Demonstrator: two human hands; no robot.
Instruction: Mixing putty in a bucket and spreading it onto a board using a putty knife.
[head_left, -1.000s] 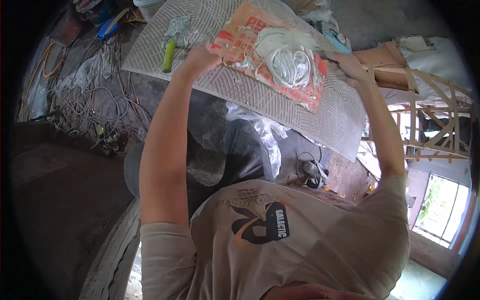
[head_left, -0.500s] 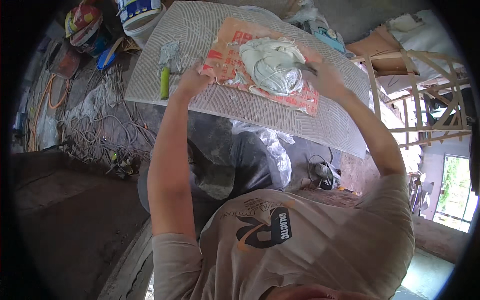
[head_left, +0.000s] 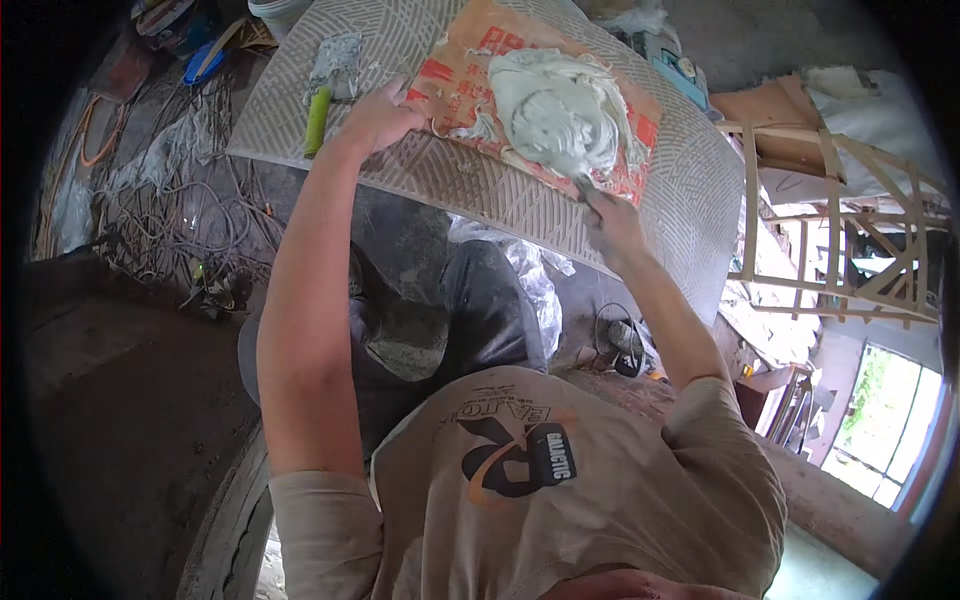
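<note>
A mound of wet whitish paste (head_left: 560, 112) lies on an orange printed sheet (head_left: 462, 72), which rests on a large grey board with a ridged pattern (head_left: 470, 200). My right hand (head_left: 617, 230) is closed round the handle of a putty knife (head_left: 586, 186), whose blade dips into the near side of the paste. At the sheet's left corner, my left hand (head_left: 384, 118) has its fingers bent on the sheet's edge. Left of that hand lies a tool with a green handle (head_left: 317, 122) and a paste-covered blade (head_left: 337, 60).
Tangled cords and hoses (head_left: 200, 215) cover the floor at the left. A white bucket (head_left: 282, 16) stands beyond the board. On the right is a wooden slat frame (head_left: 835, 215). Clear plastic film (head_left: 535, 285) and a corded power tool (head_left: 628, 348) lie below the board's near edge.
My right hand has drawn the putty knife toward me, from the paste's right side to its near side. The mound's surface is reshaped. My left hand stays at the sheet's corner; the view has shifted.
</note>
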